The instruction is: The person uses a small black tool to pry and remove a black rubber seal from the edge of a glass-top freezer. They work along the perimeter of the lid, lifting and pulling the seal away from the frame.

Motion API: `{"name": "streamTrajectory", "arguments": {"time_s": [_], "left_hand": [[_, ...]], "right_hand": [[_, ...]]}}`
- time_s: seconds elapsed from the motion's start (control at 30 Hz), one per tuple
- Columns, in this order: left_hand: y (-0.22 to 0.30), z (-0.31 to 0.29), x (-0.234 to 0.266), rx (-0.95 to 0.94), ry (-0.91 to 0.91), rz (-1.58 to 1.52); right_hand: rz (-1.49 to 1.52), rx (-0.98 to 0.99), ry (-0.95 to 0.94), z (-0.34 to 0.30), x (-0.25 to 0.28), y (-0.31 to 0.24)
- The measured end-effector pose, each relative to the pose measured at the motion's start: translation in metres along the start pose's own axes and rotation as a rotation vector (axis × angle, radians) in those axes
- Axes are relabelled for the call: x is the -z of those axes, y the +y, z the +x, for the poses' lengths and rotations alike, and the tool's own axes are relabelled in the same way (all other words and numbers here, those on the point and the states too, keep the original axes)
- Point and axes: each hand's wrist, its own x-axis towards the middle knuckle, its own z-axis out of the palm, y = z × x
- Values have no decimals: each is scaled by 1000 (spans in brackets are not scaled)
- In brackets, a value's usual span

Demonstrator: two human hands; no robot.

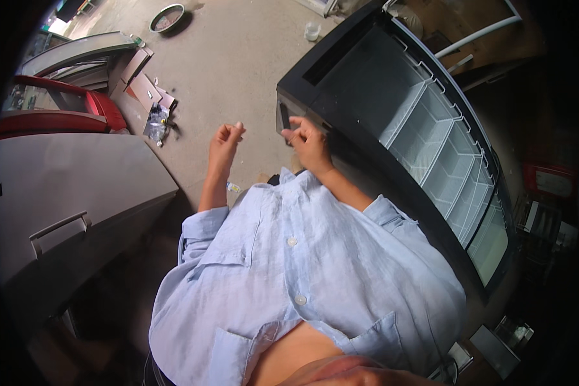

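Observation:
My left hand (224, 143) is raised in front of my chest, its fingers curled in and the thumb pressed against them. Whether something small sits in that hold, I cannot make out. To its right, my right hand (311, 143) has its index finger and thumb apart, the other fingers bent, and nothing visible between them. It is nearest the front corner of a dark chest freezer (341, 71), beside a dark upright strip on the freezer's end; I cannot tell if they touch. White wire baskets (424, 141) line the freezer's inside.
A grey cabinet with a handle (77, 167) stands close on my left, behind it a red-framed glass-topped case (51, 122). Pinkish panels (145, 90) and a crumpled silvery bag (156, 122) lie on the floor. Farther off are a round basin (167, 19) and a white tub (312, 31).

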Motion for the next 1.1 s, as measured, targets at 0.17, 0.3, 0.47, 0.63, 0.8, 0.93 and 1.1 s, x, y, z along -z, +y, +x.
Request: {"name": "streamTrajectory", "arguments": {"time_s": [0.17,0.3,0.47,0.63,0.8,0.93,1.1], "left_hand": [[17,-25,-16,267,-232,-149],[7,-32,5,296,-158,-217],[-12,-36,43,266,-13,-365],[-55,-36,98,118,101,-724],[-78,-22,198,-55,580,-847],[-101,-3,269,18,689,-563],[-21,62,255,132,722,-484]], "right_hand": [[-78,40,-215,-7,-26,-32],[-122,118,-269,-9,-42,-41],[-171,157,-385,-7,-73,-44],[-226,270,-573,-3,-109,-50],[-264,308,-616,22,-133,-51],[-265,277,-582,61,-153,-47],[-151,69,-467,137,-190,-24]]}}
